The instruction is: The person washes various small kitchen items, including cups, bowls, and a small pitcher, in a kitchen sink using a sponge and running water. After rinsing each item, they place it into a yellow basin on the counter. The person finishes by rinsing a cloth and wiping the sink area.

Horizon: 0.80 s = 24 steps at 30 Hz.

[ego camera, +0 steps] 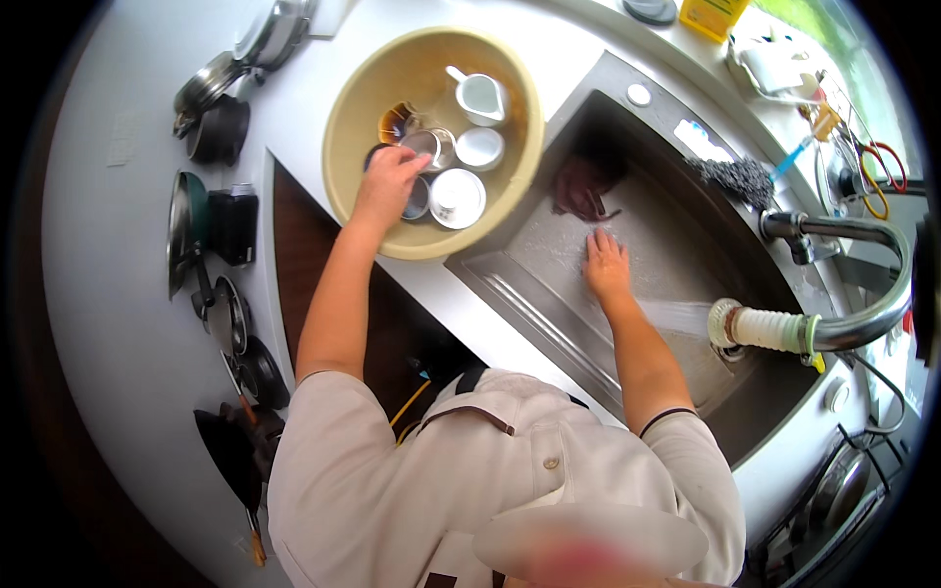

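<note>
My left hand (388,184) is over the left part of a beige plastic basin (434,248), its fingertips at the rim of a clear glass (421,147); whether they grip it cannot be told. Around it in the basin are a white pitcher (479,98), a white bowl (479,148), a white lidded cup (457,198), a glass (417,200) and a brown-and-amber piece (397,123). My right hand (607,266) lies palm down, fingers a little apart, on the wet floor of the sink (662,257). Just beyond its fingertips is a dark reddish cloth-like thing (581,187).
A curved metal faucet (889,294) with a ribbed white hose end (764,327) reaches over the sink's right side. A grey fluffy brush (739,180) lies at the sink's far edge. Pots and pans (220,128) line the left wall. Scissors (878,173) and a dish rack stand by the window.
</note>
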Tool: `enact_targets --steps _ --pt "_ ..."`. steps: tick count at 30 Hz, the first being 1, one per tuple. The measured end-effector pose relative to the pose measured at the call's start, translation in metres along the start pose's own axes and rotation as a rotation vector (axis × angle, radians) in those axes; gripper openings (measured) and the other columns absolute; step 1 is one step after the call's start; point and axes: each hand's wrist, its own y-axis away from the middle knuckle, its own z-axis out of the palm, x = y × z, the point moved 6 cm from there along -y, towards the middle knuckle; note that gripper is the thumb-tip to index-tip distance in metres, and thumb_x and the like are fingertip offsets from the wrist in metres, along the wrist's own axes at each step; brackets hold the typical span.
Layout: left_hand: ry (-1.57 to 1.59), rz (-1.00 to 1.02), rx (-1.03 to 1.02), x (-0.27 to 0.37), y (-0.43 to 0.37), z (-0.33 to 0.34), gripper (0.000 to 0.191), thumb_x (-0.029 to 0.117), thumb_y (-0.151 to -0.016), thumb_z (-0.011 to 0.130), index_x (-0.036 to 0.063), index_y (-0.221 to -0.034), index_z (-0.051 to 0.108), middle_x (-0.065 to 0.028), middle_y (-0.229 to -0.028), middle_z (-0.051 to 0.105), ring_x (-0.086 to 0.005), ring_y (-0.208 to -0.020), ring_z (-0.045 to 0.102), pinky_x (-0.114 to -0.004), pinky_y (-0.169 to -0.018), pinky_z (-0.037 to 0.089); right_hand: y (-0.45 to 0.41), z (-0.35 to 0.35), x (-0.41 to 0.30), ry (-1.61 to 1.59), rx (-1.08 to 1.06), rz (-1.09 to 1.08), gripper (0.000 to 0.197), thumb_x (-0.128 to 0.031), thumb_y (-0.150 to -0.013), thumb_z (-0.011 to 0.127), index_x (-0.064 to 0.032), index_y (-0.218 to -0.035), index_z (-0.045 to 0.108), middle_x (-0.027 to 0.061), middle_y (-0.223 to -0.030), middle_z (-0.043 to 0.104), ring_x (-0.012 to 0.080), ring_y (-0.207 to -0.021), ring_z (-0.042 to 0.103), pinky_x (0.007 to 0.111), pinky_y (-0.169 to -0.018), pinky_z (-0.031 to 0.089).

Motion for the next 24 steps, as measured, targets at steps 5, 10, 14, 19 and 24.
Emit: enact_targets --steps 5,10,14,19,24 --pt "-0.032 -0.018 -0.173 0.011 0.004 -0.004 0.047 0.002 -0.072 0.065 0.0123 -0.117 0.059 -0.0105 -0.115 0.056 -0.0301 -0.108 0.051 -0.039 -0.093 0.041 -0.002 -0.018 -0.011 -0.037 -0.461 0.195 0.047 -0.025 -0.082 0.055 -0.0076 -0.125 0.051 0.0116 -0.138 0.039 0.0283 -0.125 0.039 0.046 -0.101 0.034" --pt "-0.259 -0.418 0.334 0.027 0.022 -0.053 0.065 0.007 -0.071 0.07 0.0106 -0.13 0.044 -0.016 -0.125 0.048 -0.0346 -0.116 0.044 -0.043 -0.098 0.035 -0.023 -0.032 -0.014 -0.086 0.003 0.104 0.048 -0.028 -0.078 0.061 -0.0085 -0.121 0.053 0.0126 -0.14 0.037 0.0281 -0.127 0.037 0.045 -0.102 0.033" --pt "0.127 -1.048 0.693 -0.011 0.104 -0.04 0.06 0.011 -0.077 0.067 0.0039 -0.13 0.039 -0.0166 -0.126 0.048 -0.0332 -0.116 0.047 -0.045 -0.098 0.037 -0.005 -0.013 0.014 -0.1 -0.225 0.143 0.044 -0.028 -0.08 0.06 -0.004 -0.116 0.055 0.0157 -0.133 0.045 0.0314 -0.124 0.041 0.044 -0.099 0.036" --pt "1.695 -1.397 0.298 -0.003 0.117 0.021 0.042 0.011 -0.084 0.057 0.0027 -0.123 0.043 -0.0119 -0.115 0.055 -0.0281 -0.105 0.056 -0.043 -0.089 0.048 0.082 0.033 0.118 -0.241 -0.073 0.493 0.037 -0.033 -0.077 0.06 -0.0017 -0.096 0.066 0.0197 -0.109 0.06 0.0366 -0.104 0.056 0.045 -0.09 0.043" --pt "1.698 -1.418 0.32 -0.021 0.146 0.035 0.039 -0.003 -0.075 0.051 0.0013 -0.114 0.047 -0.0105 -0.107 0.056 -0.0265 -0.098 0.057 -0.042 -0.086 0.05 0.17 -0.012 0.138 -0.189 -0.282 0.8 0.048 -0.042 -0.076 0.061 0.002 -0.094 0.066 0.0253 -0.097 0.063 0.038 -0.09 0.062 0.045 -0.083 0.047"
